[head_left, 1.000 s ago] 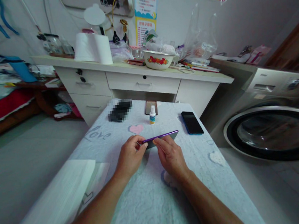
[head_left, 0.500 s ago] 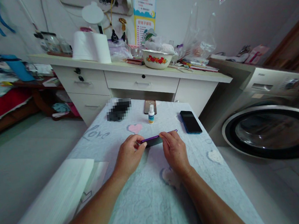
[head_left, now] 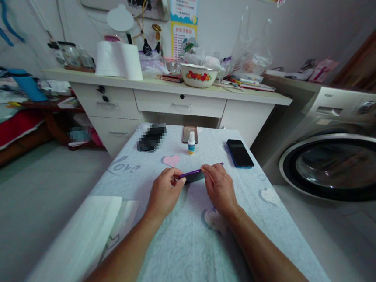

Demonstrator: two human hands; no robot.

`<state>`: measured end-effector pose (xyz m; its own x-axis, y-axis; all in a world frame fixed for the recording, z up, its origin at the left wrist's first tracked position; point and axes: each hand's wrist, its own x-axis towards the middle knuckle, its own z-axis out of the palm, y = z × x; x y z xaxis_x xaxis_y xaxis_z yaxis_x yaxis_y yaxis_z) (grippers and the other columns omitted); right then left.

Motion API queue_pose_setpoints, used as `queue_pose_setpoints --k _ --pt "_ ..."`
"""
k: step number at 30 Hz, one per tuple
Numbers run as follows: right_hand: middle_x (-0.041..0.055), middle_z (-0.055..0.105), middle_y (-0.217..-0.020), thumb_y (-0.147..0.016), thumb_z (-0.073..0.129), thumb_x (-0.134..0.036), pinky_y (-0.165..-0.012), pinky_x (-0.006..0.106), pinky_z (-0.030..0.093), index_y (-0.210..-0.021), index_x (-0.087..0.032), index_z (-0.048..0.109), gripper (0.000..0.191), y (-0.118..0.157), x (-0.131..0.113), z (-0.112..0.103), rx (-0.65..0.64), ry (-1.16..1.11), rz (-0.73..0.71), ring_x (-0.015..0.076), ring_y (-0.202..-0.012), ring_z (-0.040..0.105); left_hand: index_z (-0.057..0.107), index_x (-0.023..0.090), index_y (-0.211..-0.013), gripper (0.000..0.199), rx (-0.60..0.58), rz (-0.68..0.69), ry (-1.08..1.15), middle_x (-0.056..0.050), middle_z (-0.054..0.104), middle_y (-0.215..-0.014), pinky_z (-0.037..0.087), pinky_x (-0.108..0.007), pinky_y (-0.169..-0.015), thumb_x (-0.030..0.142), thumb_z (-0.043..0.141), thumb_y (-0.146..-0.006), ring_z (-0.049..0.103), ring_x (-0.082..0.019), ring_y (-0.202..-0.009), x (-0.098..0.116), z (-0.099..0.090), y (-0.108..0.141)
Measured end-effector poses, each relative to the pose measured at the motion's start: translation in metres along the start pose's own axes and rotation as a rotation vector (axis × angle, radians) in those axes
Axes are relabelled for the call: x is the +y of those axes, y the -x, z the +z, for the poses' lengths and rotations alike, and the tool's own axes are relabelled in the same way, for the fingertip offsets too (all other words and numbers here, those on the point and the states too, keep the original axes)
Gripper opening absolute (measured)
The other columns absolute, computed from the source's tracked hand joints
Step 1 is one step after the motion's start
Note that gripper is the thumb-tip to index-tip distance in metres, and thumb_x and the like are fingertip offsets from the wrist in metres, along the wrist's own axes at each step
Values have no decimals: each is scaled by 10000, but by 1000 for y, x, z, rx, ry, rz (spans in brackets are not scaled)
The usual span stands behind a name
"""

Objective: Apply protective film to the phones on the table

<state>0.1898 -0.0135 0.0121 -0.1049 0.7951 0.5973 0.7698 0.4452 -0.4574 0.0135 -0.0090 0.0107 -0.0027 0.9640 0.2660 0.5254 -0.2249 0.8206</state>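
Between my two hands a smartphone (head_left: 193, 176) with a purple edge is held sideways above the cloth, its dark screen facing me. My left hand (head_left: 166, 189) pinches its left end with thumb and fingers. At the other end my right hand (head_left: 221, 185) is closed on it, fingers over the top edge. Just beyond the phone stands a small white spray bottle (head_left: 191, 144) with a blue and yellow label. A second dark phone (head_left: 240, 153) lies flat to the right of my right hand.
A brownish phone-shaped item (head_left: 187, 133) lies behind the bottle, and a partly blurred black item (head_left: 151, 138) is at the far left of the table (head_left: 172, 265). Beyond are a white desk (head_left: 161, 100) with a flowered bowl (head_left: 199, 75) and, right, a washing machine (head_left: 330, 115).
The view has shifted slightly, so the surroundings sit a little further right. Both hands keep the same hold on the smartphone.
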Motion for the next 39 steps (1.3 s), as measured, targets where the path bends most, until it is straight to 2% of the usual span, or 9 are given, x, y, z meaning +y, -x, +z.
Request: queue_pose_setpoints --k 13,39 --pt "49 560 -853 -931 411 -199 -734 263 469 -1081 -197 625 262 1 1 0 1 -11 2 143 -755 557 594 202 -807 104 -7 -16 3 32 584 -676 418 -239 -596 276 544 -753 562 -133 -618 5 -1 0" --pt "55 582 -886 -936 415 -197 -746 254 488 -1095 -199 610 252 1 -6 1 -49 -56 -49 144 -784 583 594 200 -801 81 2 17 19 25 605 -745 430 -236 -625 253 551 -759 555 -122 -625 2 0 1"
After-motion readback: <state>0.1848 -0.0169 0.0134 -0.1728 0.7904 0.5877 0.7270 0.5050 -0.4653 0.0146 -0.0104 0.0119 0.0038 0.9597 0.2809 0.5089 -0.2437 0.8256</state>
